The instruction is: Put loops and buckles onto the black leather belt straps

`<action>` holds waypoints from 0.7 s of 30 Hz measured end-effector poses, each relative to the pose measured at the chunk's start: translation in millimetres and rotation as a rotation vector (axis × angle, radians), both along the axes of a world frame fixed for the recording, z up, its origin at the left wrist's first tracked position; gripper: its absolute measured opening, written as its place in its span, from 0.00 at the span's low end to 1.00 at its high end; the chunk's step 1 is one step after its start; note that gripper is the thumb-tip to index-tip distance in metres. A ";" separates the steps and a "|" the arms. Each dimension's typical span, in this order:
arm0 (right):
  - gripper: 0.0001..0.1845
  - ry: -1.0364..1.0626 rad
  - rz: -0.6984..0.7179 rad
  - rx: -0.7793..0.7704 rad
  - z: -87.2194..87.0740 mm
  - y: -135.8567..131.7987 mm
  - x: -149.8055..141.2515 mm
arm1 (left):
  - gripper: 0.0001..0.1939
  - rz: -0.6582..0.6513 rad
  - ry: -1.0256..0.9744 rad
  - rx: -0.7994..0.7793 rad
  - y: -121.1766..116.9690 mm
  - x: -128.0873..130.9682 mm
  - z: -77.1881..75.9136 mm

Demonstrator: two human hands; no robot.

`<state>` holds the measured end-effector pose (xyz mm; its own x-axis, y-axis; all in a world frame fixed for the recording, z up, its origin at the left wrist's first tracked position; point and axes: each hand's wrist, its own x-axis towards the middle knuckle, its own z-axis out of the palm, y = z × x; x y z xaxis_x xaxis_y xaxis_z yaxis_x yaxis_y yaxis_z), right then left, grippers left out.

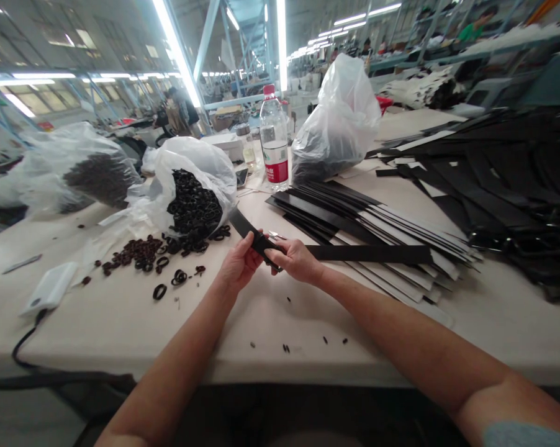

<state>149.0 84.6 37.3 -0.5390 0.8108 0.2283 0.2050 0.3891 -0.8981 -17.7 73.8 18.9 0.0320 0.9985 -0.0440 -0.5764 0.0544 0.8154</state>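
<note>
Both my hands meet over the middle of the table on a long black strap (368, 253) that runs off to the right. My left hand (239, 264) is closed around the strap's near end, which bends back toward the bags. My right hand (297, 259) pinches the same strap right beside it, with a small metal tip showing at its fingers. A fanned stack of black straps (354, 217) lies just behind and to the right. Loose black loops (154, 257) are scattered to the left of my hands.
An open plastic bag of black loops (194, 202) lies left of centre, another bag (94, 177) farther left, a third (338, 133) behind. A water bottle (274, 139) stands at the back. A white power bank (49, 288) with cable sits near the left edge. More black straps (517, 180) pile right.
</note>
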 end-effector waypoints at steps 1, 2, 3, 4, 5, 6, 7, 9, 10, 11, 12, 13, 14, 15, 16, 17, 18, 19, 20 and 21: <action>0.18 -0.008 -0.013 0.039 -0.3 0.6 0.1 | 0.15 -0.006 -0.007 0.000 -0.6 0.6 0.3; 0.18 -0.017 -0.024 0.060 -0.8 1.2 0.1 | 0.14 -0.008 -0.024 -0.006 -1.2 1.2 0.9; 0.18 -0.031 -0.036 0.065 -1.2 1.7 0.1 | 0.12 -0.004 -0.048 -0.022 -1.6 1.5 1.5; 0.18 -0.049 -0.049 0.062 -1.7 2.3 -0.1 | 0.10 0.002 -0.070 -0.046 -1.9 1.5 2.2; 0.17 -0.069 -0.060 0.059 -2.1 2.7 -0.3 | 0.09 0.009 -0.085 -0.074 -2.1 1.4 2.7; 0.17 -0.088 -0.068 0.054 -2.5 3.1 -0.6 | 0.09 0.017 -0.092 -0.099 -2.1 1.1 3.1; 0.17 -0.103 -0.074 0.049 -2.8 3.5 -1.0 | 0.09 0.025 -0.090 -0.116 -2.2 0.9 3.4; 0.17 -0.121 -0.081 0.041 -3.1 4.1 -1.7 | 0.08 0.036 -0.075 -0.131 -2.4 1.1 3.5; 0.17 -0.127 -0.084 0.040 -3.0 4.3 -1.9 | 0.07 0.040 -0.072 -0.128 -2.6 1.6 3.6; 0.17 -0.132 -0.090 0.040 -2.6 4.5 -1.9 | 0.06 0.039 -0.071 -0.120 -3.0 2.4 3.6; 0.18 -0.137 -0.095 0.041 -1.9 4.5 -1.8 | 0.05 0.036 -0.071 -0.109 -3.3 3.3 3.7; 0.18 -0.144 -0.098 0.043 -0.9 4.4 -1.6 | 0.05 0.030 -0.068 -0.097 -3.6 4.2 3.7; 0.18 -0.152 -0.098 0.046 0.3 4.1 -1.3 | 0.05 0.025 -0.063 -0.085 -3.9 5.1 3.8; 0.18 -0.162 -0.095 0.049 1.6 3.7 -1.0 | 0.06 0.020 -0.056 -0.074 -4.1 5.8 3.7; 0.18 -0.177 -0.088 0.052 2.8 3.3 -0.7 | 0.06 0.015 -0.049 -0.065 -4.2 6.4 3.5; 0.17 -0.193 -0.081 0.057 3.9 3.0 -0.5 | 0.07 0.012 -0.043 -0.057 -4.2 6.9 3.2; 0.17 -0.208 -0.076 0.065 4.6 2.8 -0.5 | 0.07 0.010 -0.040 -0.048 -4.3 7.3 2.7; 0.17 -0.222 -0.074 0.074 5.1 2.7 -0.7 | 0.07 0.009 -0.042 -0.037 -4.3 7.8 2.2; 0.17 -0.231 -0.074 0.084 5.2 2.8 -1.0 | 0.06 0.010 -0.049 -0.024 -4.4 8.3 1.6; 0.16 -0.236 -0.076 0.094 5.2 3.0 -1.4 | 0.06 0.011 -0.060 -0.009 -4.6 9.1 1.1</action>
<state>147.6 87.5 42.5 -0.5243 0.8323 0.1799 0.4368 0.4442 -0.7823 -8.6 69.2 20.0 0.0237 0.9984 -0.0510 -0.6251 0.0546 0.7787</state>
